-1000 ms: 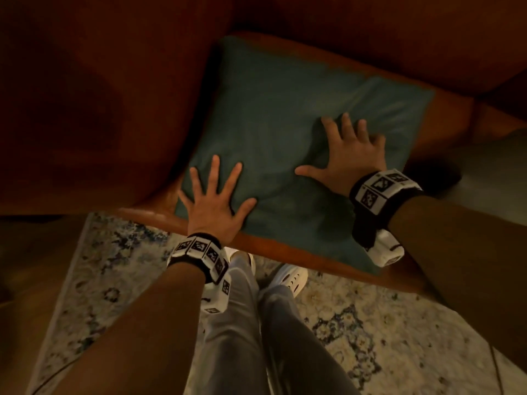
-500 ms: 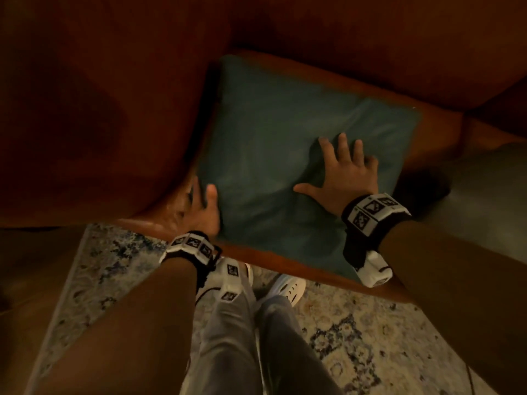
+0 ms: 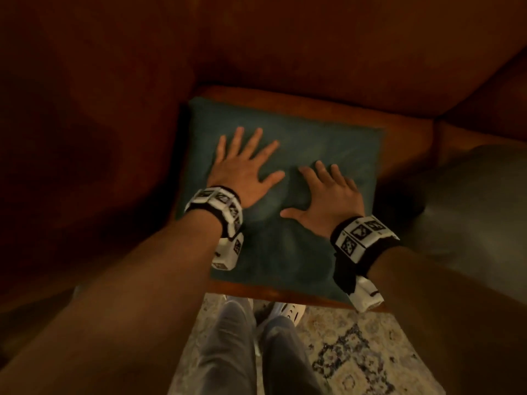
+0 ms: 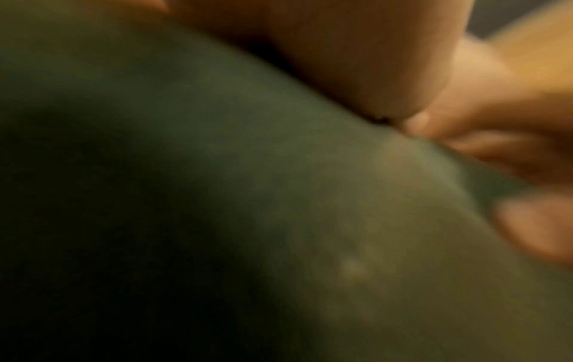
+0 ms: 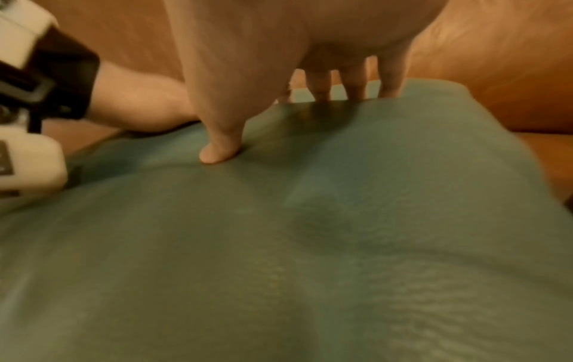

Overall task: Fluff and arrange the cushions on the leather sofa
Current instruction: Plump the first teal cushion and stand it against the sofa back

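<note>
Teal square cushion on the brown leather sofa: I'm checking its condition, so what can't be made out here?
- Teal square cushion, head view: near corners covered by the forearms.
- Fabric weave, left wrist view: blurred and dark.
- Underside: hidden against the brown leather sofa.
- Grey cushion: cut off, dim.

Lighting dim, warm orange cast in all views. Head view: sofa [image 3: 85, 124] upper left falls near black; corners darken, edges bow w/ wide-angle distortion. Left wrist view: heavily blurred, cushion [image 4: 217, 196] out of focus, lower left in deep shadow. Right wrist view: brighter, soft focus, edges smeared.
</note>
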Motion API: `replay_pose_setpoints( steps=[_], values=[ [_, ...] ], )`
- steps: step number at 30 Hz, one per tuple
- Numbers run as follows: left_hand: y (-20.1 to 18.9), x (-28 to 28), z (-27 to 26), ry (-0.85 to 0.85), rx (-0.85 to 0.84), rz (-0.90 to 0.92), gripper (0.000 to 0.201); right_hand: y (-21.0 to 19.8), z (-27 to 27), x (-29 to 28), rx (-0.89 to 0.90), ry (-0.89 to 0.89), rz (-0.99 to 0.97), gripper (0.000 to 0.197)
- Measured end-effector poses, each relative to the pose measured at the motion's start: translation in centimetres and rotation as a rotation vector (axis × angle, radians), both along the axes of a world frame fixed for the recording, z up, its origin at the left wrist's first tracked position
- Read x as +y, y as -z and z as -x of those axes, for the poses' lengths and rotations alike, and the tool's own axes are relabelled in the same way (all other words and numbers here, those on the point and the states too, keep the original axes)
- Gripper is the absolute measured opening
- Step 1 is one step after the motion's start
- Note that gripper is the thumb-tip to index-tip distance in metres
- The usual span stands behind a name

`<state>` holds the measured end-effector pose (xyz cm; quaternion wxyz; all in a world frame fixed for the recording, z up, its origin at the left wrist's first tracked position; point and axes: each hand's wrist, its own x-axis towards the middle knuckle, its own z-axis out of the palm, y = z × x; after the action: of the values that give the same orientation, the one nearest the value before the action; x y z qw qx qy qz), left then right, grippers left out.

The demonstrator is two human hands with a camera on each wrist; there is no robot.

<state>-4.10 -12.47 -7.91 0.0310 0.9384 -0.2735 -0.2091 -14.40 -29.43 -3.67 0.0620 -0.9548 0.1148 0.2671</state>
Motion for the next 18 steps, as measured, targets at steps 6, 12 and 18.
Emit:
replay_pose_setpoints(
  steps=[6, 12, 18],
  values=[
    [-0.5, 3.5, -3.9, -0.792, 0.398, 0.048, 0.068, -1.8, -1.4, 0.0, 0.104, 0.044, -0.099, 0.098],
    [-2.8, -3.6, -6.9, 0.086, 0.025, 0.157, 0.058, -2.9, -9.4, -2.9, -0.032, -0.007, 0.022, 0.073],
    [1.9, -0.7, -11.8, -0.16, 0.335, -0.182, 0.068, 2.1, -10.3, -7.5, 0.225, 0.023, 0.017, 0.083]
  ],
)
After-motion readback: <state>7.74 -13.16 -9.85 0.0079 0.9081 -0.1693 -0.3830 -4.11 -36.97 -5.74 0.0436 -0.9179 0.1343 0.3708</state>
